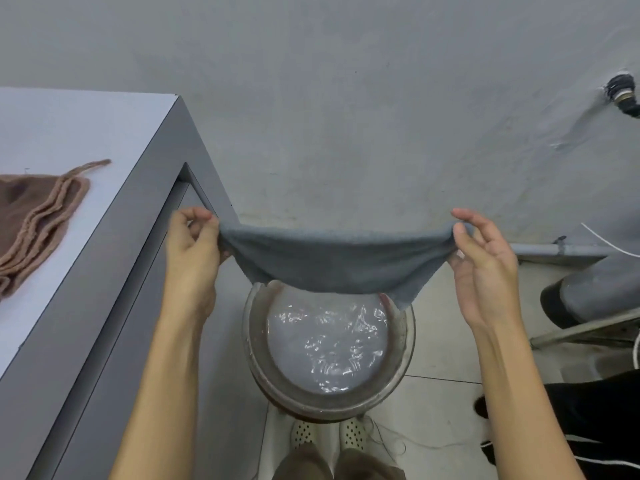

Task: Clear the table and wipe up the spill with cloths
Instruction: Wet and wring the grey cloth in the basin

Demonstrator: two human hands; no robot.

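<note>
Where table (69, 140) meets wall (346, 81), tiled floor (446, 358)

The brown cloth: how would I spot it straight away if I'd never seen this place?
Start at the white table along the left side of the view. The brown cloth lies on its top near the left edge, crumpled in folds with a thin strip trailing off. Unlike the grey cloth, stretched between both hands above the basin of water, nothing touches it.

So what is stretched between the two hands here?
In the head view, a grey cloth spans the gap, pinched at one end by the left hand and at the other by the right hand, sagging above the basin of water.
</note>
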